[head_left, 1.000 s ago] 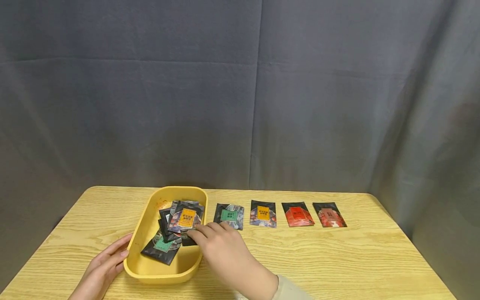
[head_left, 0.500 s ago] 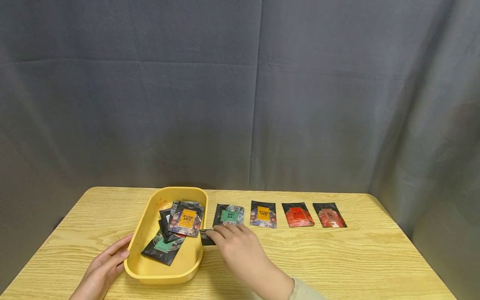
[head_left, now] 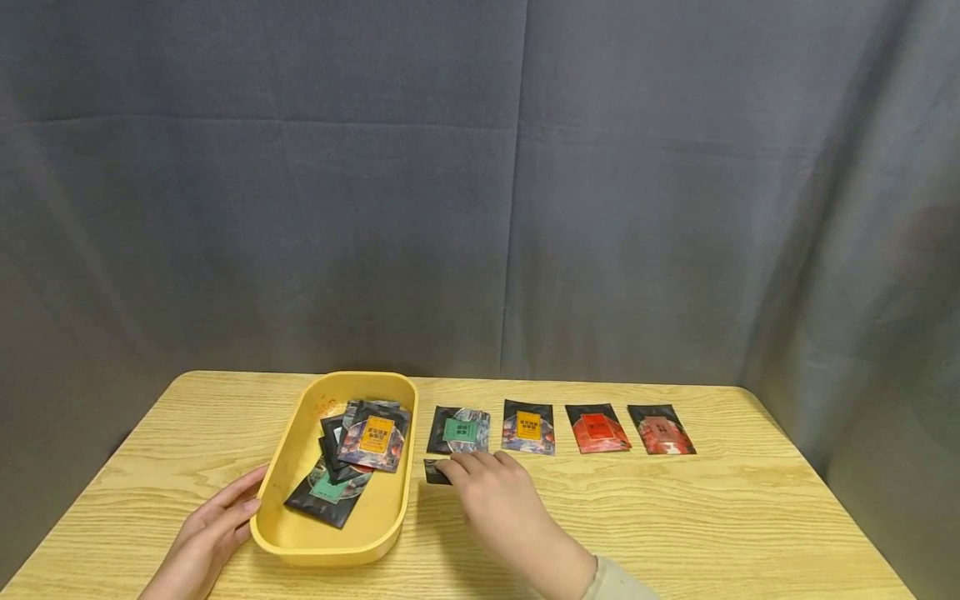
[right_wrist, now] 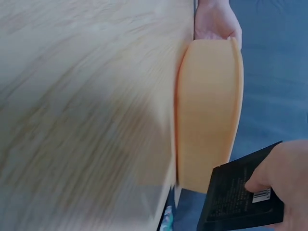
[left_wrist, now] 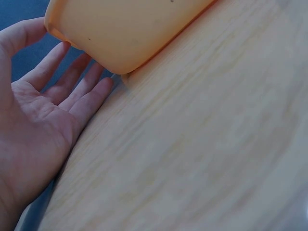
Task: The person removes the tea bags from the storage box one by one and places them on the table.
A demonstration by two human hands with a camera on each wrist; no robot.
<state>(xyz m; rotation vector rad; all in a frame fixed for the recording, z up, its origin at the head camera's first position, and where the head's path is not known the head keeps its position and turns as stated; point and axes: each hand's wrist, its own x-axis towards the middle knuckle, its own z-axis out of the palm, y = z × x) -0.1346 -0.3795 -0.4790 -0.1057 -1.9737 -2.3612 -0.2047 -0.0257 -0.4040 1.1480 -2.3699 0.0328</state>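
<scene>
A yellow plastic bin (head_left: 330, 542) stands on the left of the table, holding several black sachets, among them an orange-labelled sachet (head_left: 375, 435) on top and a green-labelled one (head_left: 327, 492) lower down. My left hand (head_left: 213, 529) rests its extended fingertips against the bin's near left side. Just right of the bin, my right hand (head_left: 502, 504) pinches a black sachet (right_wrist: 236, 192) between thumb and fingers above the table. Its back with print and a barcode shows in the right wrist view; its front is hidden.
Along the back of the table lie a green-labelled sachet (head_left: 459, 430), an orange-labelled sachet (head_left: 528, 427), a red-labelled sachet (head_left: 597, 428) and a pinkish-labelled sachet (head_left: 662, 430) in a row. A grey curtain (head_left: 480, 208) hangs behind the wooden table (head_left: 712, 525).
My right hand has lifted the black sachet out of the bin and carried it right, past the rim. The left hand has stayed at the bin.
</scene>
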